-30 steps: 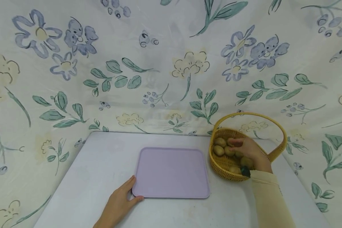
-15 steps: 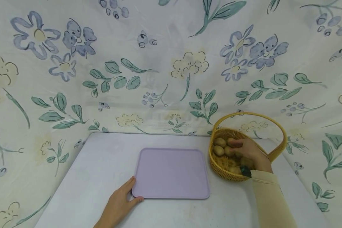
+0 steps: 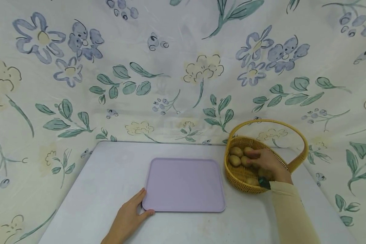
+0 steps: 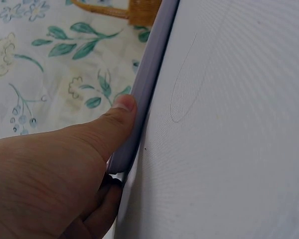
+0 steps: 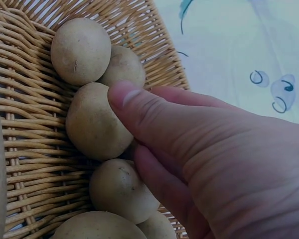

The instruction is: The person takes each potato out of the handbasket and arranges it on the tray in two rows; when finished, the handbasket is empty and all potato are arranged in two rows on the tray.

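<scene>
The right hand (image 3: 271, 164) extends into the wicker basket (image 3: 236, 181), thumb and forefinger apart. Several potatoes (image 5: 97, 124) lie beneath and beside its fingertips, one directly at the thumb's tip; whether they touch is unclear. The left hand (image 3: 128, 215) grips the near left corner of the lilac tray (image 3: 184, 186), thumb on the near edge, fingers at the left side.

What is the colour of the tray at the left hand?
The tray is pale purple; head view shows best.
</scene>
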`<state>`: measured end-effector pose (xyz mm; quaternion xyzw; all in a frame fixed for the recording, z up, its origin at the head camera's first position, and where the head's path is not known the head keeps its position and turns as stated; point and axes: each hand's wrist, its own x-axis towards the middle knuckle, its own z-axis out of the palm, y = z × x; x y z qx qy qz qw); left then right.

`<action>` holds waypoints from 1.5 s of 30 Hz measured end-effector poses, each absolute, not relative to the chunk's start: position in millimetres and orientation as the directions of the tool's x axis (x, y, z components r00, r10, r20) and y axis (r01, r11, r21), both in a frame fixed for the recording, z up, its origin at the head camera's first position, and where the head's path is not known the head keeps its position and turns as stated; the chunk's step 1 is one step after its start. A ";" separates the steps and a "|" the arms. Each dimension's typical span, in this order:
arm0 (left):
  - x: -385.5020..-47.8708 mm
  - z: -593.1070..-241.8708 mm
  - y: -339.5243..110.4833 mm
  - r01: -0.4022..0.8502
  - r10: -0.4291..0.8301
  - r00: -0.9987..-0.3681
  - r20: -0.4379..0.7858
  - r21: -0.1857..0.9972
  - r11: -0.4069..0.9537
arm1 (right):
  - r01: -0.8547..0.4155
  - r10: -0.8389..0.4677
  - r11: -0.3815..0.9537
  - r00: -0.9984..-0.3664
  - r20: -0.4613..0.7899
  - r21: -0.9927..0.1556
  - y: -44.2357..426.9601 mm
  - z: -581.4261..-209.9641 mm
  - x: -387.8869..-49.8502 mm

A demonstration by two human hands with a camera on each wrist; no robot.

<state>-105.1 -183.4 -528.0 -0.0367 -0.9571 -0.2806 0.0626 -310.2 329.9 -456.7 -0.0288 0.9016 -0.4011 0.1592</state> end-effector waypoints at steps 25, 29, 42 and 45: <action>-107.1 -530.0 -183.1 0.071 0.018 -0.995 0.102 0.546 0.835 | -0.100 -0.287 0.763 -0.938 -0.196 -0.638 329.2 -459.2 -315.8; -107.3 -528.8 -182.9 0.052 0.014 -0.997 0.072 0.551 0.833 | -0.109 -0.307 0.756 -0.930 -0.202 -0.645 328.8 -457.5 -314.6; -106.8 -527.5 -182.1 0.039 0.009 -0.998 0.056 0.554 0.831 | -0.119 -0.335 0.773 -0.911 -0.242 -0.623 326.7 -452.2 -314.3; -106.5 -527.1 -182.0 0.034 0.006 -0.999 0.053 0.555 0.831 | -0.136 -0.342 0.786 -0.908 -0.241 -0.604 325.9 -452.3 -315.0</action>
